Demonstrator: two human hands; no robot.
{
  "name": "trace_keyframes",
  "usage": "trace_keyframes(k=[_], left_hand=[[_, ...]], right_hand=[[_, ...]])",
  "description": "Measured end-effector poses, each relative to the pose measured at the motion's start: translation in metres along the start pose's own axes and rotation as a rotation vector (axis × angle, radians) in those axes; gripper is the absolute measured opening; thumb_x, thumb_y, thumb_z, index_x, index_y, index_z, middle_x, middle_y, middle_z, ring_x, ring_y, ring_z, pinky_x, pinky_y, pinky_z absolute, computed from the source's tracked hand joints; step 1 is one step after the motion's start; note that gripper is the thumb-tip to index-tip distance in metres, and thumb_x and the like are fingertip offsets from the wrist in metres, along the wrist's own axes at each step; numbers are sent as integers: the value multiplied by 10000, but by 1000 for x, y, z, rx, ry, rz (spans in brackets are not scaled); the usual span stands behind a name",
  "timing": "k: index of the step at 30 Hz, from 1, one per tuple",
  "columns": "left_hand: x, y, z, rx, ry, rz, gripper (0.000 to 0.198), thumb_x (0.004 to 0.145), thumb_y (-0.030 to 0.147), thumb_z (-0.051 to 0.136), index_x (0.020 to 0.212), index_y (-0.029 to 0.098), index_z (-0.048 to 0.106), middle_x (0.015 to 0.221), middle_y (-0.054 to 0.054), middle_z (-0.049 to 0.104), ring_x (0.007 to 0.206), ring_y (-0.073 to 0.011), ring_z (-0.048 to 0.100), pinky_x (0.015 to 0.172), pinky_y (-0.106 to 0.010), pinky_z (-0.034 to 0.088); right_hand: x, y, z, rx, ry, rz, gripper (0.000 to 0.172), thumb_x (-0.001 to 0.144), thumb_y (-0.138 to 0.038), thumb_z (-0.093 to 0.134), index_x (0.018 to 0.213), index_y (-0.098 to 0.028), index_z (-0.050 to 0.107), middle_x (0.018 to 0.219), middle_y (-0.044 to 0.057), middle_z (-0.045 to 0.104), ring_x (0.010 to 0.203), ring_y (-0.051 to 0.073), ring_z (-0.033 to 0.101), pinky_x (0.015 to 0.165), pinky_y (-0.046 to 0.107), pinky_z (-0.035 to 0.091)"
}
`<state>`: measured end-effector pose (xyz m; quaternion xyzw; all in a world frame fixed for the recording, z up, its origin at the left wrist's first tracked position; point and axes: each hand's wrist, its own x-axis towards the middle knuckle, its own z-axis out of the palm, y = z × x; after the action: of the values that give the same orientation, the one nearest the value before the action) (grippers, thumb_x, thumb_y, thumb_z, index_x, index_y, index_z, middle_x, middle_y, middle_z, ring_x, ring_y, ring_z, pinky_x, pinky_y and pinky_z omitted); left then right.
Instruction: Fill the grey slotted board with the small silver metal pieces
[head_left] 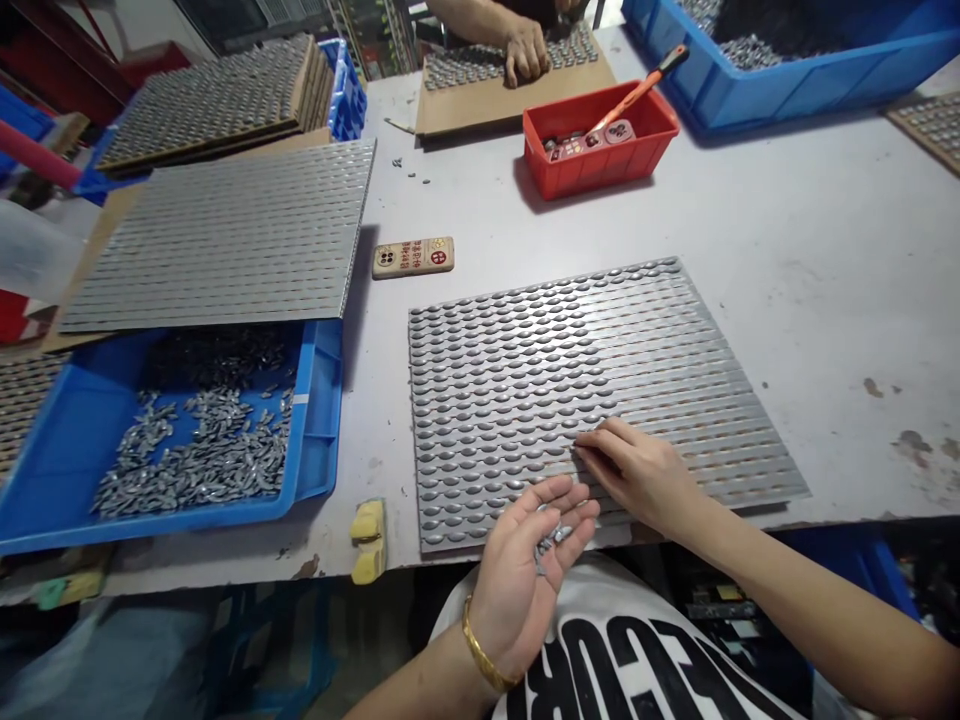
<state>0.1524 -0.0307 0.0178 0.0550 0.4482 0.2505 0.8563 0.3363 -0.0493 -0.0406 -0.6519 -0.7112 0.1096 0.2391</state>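
A grey slotted board (675,350) lies before me, its left part filled with rows of small pointed-oval metal pieces (480,380). My left hand (525,570) is palm up and cupped around several loose metal pieces (553,540), just over the board's front edge. At the border between filled and bare rows, my right hand (645,470) pinches with thumb and forefinger against the board. Whatever sits between those fingertips is hidden or too small to make out.
To the left, a blue bin (315,430) holds many loose pieces beneath another slotted board (232,230). A wooden plaque (412,257), a red bin (600,150) and a yellow clip-like object (368,540) are around. Across the table, another person's hand (525,48) touches a filled board.
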Motion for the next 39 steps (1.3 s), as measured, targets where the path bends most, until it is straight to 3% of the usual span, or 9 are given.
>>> trace_keyframes(k=[11, 21, 29, 36, 39], left_hand=[[1, 0, -1, -2, -17, 3, 254, 832, 122, 562, 1074, 80, 628, 1166, -174, 654, 1137, -297, 591, 1052, -431, 411], [1, -1, 0, -7, -20, 0, 238, 825, 116, 568, 1052, 77, 628, 1171, -183, 649, 1137, -299, 591, 1054, -438, 403], [0, 1, 2, -32, -22, 29, 246, 852, 160, 571, 1079, 83, 625, 1193, -180, 644, 1160, -300, 576, 1050, -440, 411], [3, 4, 2, -98, -3, 17, 337, 881, 313, 559, 1128, 90, 615, 1249, -188, 605, 1186, -301, 552, 1039, -436, 419], [7, 4, 2, -112, -33, 9, 373, 886, 383, 535, 1139, 122, 620, 1276, -157, 584, 1224, -278, 511, 1040, -413, 409]], right_hand=[[-2, -1, 2, -68, -12, -5, 158, 930, -174, 455, 957, -195, 609, 813, 22, 593, 709, 123, 568, 583, 230, 363], [0, -8, 5, -153, -3, -1, 178, 912, -171, 461, 801, -179, 600, 729, 10, 549, 649, 110, 529, 543, 248, 294], [6, -8, 0, -124, -93, 37, 163, 876, -151, 467, 772, -178, 590, 722, 9, 537, 608, 107, 486, 530, 243, 278], [2, -7, -12, 132, -38, 25, 160, 915, -175, 470, 994, -194, 608, 825, 34, 590, 703, 133, 551, 598, 244, 402], [0, -19, -25, 269, -5, -87, 229, 898, -164, 512, 1111, -207, 585, 951, 65, 618, 817, 161, 570, 684, 278, 458]])
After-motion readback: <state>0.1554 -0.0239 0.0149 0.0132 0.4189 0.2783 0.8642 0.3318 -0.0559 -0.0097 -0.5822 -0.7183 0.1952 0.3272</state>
